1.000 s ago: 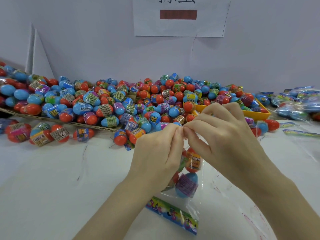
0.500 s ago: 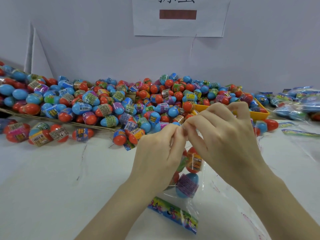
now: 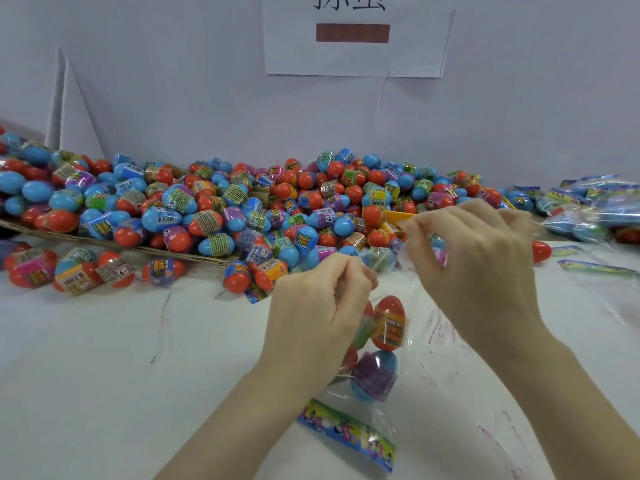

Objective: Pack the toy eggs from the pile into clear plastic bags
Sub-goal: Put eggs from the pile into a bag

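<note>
Tabletop [image 3: 104,393]: bare room is left at the near left, reachable from the front. Far side: blocked across by the egg pile [image 3: 214,209], backed by the wall [image 3: 173,81]. Far right: blocked by filled bags [image 3: 588,209]. Centre: taken up by the bag [image 3: 377,368] and both hands.

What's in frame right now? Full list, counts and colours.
toy egg pile: too many to count, blue and red-orange, along the wall
loose eggs: several, table left
clear bag: one, holding at least three eggs, colourful header, centre
filled bags: several, far right
yellow tray: one, mostly hidden behind the right hand
paper sign: one, white, wall
table: white
left hand: pinches bag top
right hand: pinches bag top
</note>
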